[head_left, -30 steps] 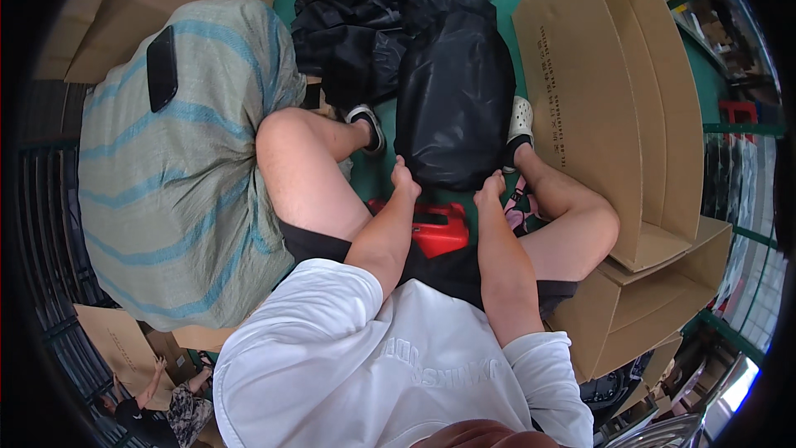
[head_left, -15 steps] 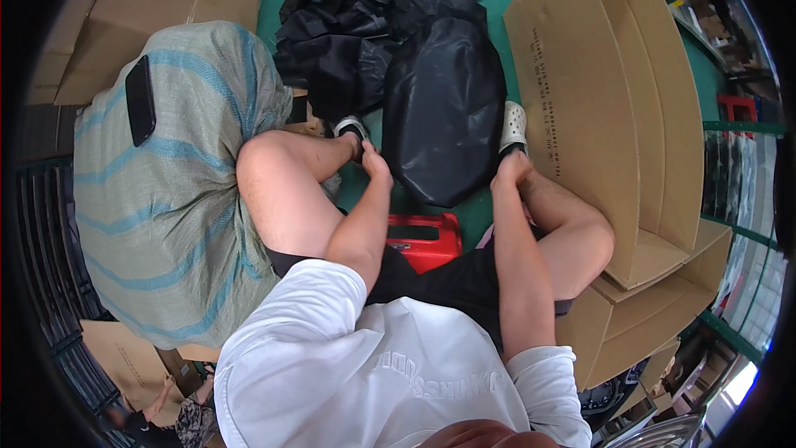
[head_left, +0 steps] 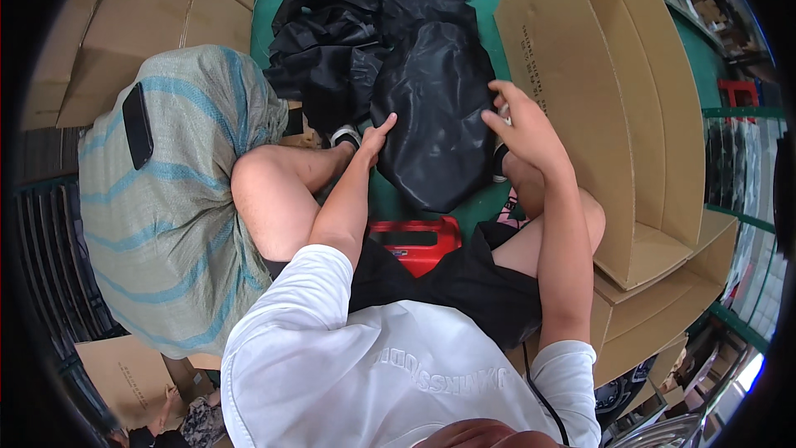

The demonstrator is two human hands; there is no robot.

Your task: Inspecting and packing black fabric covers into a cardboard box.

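Note:
A long, rounded, shiny black cover or bundle (head_left: 435,108), of leather-like sheet, lies on the floor between my feet. At its left edge is my left hand (head_left: 378,139), with the thumb stretched out against the black material and the other fingers mostly hidden. My right hand (head_left: 528,129) is raised by its right edge, fingers apart and slightly bent, with nothing in them. Beyond the bundle lies a crumpled heap of similar black sheet (head_left: 332,41). A red plastic stool (head_left: 448,236) shows between my thighs.
On the left stands a bulging woven sack (head_left: 166,241) with blue stripes, bearing a black phone (head_left: 138,126). Large open cardboard boxes (head_left: 572,75) line the right, and more cartons (head_left: 124,33) stand far left. Another person's arm (head_left: 166,411) shows at lower left.
Both hands have left my ankles and come to the sides of the black bundle. The right hand has risen and spread its fingers. The view has shifted slightly.

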